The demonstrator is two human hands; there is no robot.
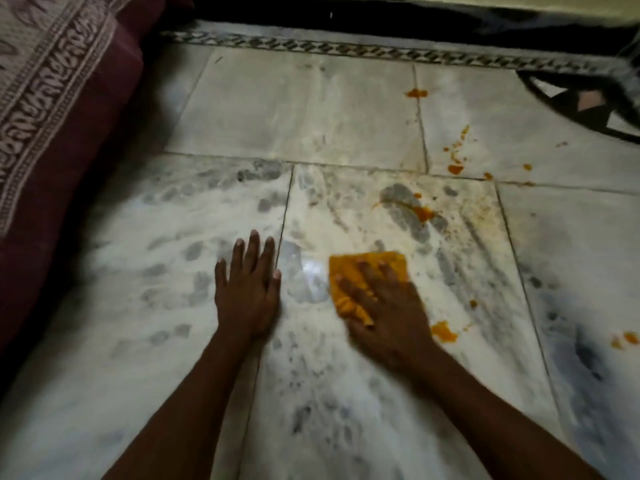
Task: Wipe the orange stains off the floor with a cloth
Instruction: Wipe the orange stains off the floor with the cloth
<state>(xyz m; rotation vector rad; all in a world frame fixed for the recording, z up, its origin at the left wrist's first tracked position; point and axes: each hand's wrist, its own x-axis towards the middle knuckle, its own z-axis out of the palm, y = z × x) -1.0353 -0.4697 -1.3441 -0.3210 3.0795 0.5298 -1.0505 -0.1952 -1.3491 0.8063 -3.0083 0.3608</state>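
Note:
An orange-yellow cloth (349, 271) lies flat on the pale marble floor (304, 112). My right hand (384, 303) presses down on it with fingers spread, covering its lower right part. My left hand (247, 289) rests palm-down on the floor to the left, fingers apart, holding nothing. Orange stains show in several places: a smear (423, 213) above the cloth, a blob (444, 332) just right of my right wrist, a trail (456, 154) further back, a spot (416, 93) on the far tile seam, and drops (625, 339) at the right edge.
A dark red bedspread with a patterned pale border (52, 98) hangs down along the left side. A dark round metal object (581, 109) sits at the back right. A patterned tile border (346, 48) runs along the far wall.

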